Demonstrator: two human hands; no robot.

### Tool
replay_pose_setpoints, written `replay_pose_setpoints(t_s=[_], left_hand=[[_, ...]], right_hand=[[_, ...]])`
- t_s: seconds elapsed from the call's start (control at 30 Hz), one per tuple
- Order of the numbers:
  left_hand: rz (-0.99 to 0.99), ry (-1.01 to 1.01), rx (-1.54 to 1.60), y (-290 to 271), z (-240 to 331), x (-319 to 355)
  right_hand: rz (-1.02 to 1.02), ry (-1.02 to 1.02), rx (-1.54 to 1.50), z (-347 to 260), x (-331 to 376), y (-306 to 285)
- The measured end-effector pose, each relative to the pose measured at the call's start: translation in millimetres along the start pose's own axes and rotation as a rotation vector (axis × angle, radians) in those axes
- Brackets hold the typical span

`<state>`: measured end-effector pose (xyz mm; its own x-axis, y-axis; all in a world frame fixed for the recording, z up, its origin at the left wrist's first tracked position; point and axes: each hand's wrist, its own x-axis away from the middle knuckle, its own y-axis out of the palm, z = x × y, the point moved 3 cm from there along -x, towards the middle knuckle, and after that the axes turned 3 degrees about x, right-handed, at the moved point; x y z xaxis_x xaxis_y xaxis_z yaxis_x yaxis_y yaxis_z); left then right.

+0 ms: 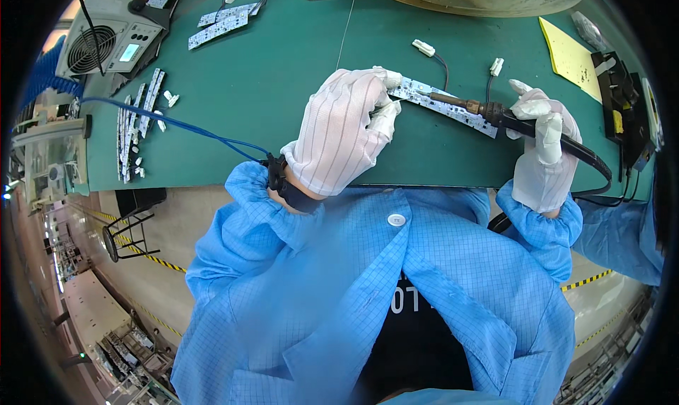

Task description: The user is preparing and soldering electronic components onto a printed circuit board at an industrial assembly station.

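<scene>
The left hand (343,132), in a striped white glove with covered fingertips, reaches in over the near edge of the worktop (262,101), back turned up, wrist low, knuckles bent and fingertips pointing toward the right. Its fingers close in against the thumb on a thin wire (346,33) that comes down from the far edge; whether they also pinch the board's end, I cannot tell. A black wrist strap (296,195) with a blue cord circles that wrist.

The right hand (548,147), gloved likewise, is raised from a bent forearm beyond the near edge, toward the right edge. It grasps a soldering iron (520,121) much like a pen, fingers curled round the dark handle, the barrel pointing left and slightly away.

The circuit board strip (463,113) lies aslant between the hands, its left end at the left fingertips, its right end nearer the near edge. The iron's tip is over its left part; contact is unclear. Beyond it sit two white connectors (424,48). More strips (134,125) lie toward the left edge, near the front-left corner
</scene>
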<state>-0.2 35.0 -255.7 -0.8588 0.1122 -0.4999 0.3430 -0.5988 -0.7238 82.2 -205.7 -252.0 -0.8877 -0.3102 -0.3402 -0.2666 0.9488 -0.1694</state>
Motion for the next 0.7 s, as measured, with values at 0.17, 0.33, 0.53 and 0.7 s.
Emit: replay_pose_setpoints(t_s=[0.17, 0.33, 0.53, 0.7], left_hand=[[0.07, -0.02, -0.003, -3, 1, -2], [0.052, -0.003, 0.042, 1, -2, 1], [0.06, 0.017, -0.01, 3, 2, 3], [0.059, 0.042, -0.022, 5, 0, 3]], right_hand=[[0.095, 0.156, 0.059, -22, -18, 9], [-0.034, 0.113, 0.183, -36, -48, 4], [-0.116, 0.088, 0.179, -18, -59, 1], [-0.157, 0.067, 0.167, -12, -60, 5]])
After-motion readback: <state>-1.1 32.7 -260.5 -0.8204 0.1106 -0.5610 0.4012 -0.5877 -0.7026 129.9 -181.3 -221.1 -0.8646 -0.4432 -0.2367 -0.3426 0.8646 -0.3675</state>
